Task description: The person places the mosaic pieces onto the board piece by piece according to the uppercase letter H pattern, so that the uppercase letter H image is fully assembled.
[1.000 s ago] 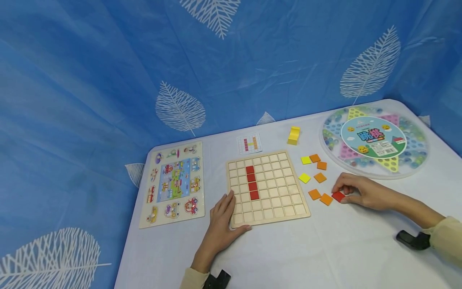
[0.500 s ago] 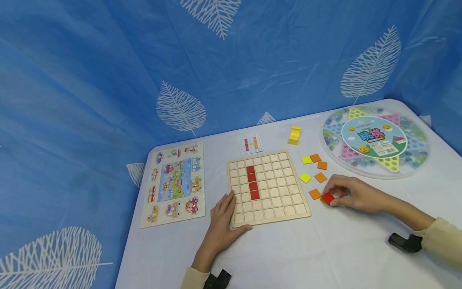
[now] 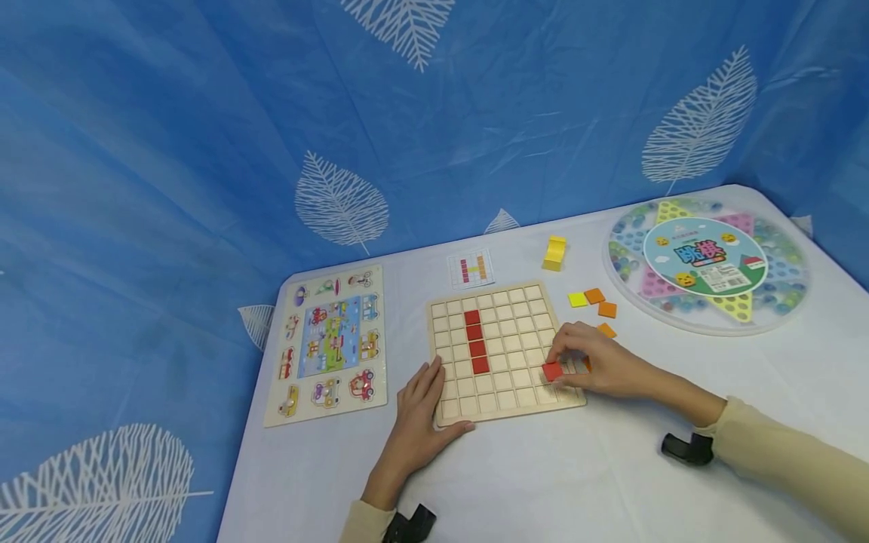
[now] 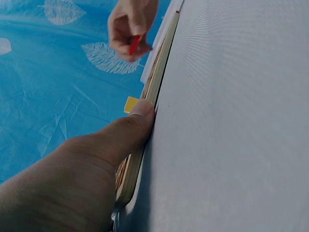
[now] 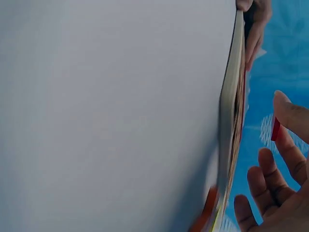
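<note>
My right hand pinches a red square tile between thumb and index finger, over the right part of a wooden grid board. From the right wrist view, the tile shows edge-on, raised off the board. Several red tiles fill a column of cells left of the board's middle. My left hand rests at the board's near left corner, fingers along the left side. Its thumb lies against the front edge. Loose orange tiles and a yellow tile lie right of the board, some hidden behind my right hand.
Behind the board lie a small pattern card and a yellow block. A picture puzzle board lies at the left. At the back right sits a round Chinese checkers box. A blue leaf-patterned curtain hangs behind the table.
My right hand has picked the red tile up from the tablecloth and carried it left, past the orange tiles, to above the board. My left hand has stayed in place.
</note>
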### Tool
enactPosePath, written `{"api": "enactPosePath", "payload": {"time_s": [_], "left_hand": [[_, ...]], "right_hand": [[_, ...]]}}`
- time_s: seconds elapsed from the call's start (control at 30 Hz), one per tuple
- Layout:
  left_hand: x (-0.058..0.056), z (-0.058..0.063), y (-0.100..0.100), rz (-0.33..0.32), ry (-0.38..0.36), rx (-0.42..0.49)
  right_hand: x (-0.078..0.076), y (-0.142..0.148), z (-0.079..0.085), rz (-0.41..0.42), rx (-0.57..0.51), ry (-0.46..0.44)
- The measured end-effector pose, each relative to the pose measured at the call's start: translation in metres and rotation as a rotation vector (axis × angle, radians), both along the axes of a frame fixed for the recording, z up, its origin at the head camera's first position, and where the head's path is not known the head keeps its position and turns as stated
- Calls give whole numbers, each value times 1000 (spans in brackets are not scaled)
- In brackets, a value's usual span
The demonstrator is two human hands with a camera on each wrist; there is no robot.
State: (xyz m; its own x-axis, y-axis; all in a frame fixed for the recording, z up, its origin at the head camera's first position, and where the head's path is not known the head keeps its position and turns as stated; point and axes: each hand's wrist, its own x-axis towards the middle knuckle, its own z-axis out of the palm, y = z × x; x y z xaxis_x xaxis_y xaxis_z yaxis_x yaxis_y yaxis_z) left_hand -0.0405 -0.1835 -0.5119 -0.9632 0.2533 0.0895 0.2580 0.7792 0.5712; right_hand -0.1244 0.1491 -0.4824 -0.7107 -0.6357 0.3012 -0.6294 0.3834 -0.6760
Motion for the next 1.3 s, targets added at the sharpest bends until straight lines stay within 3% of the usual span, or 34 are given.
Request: {"api": "enactPosePath", "payload": {"time_s": [0.3, 0.53, 1.3], "left_hand": [[1, 0, 0, -6, 5, -2], [1, -1, 1, -11, 12, -2], [-1, 0, -1, -16, 33, -13]], "right_hand": [[6, -65, 10, -68, -3, -98], [9, -96, 4, -95, 94, -98], [4, -109, -7, -157, 207, -30]]}}
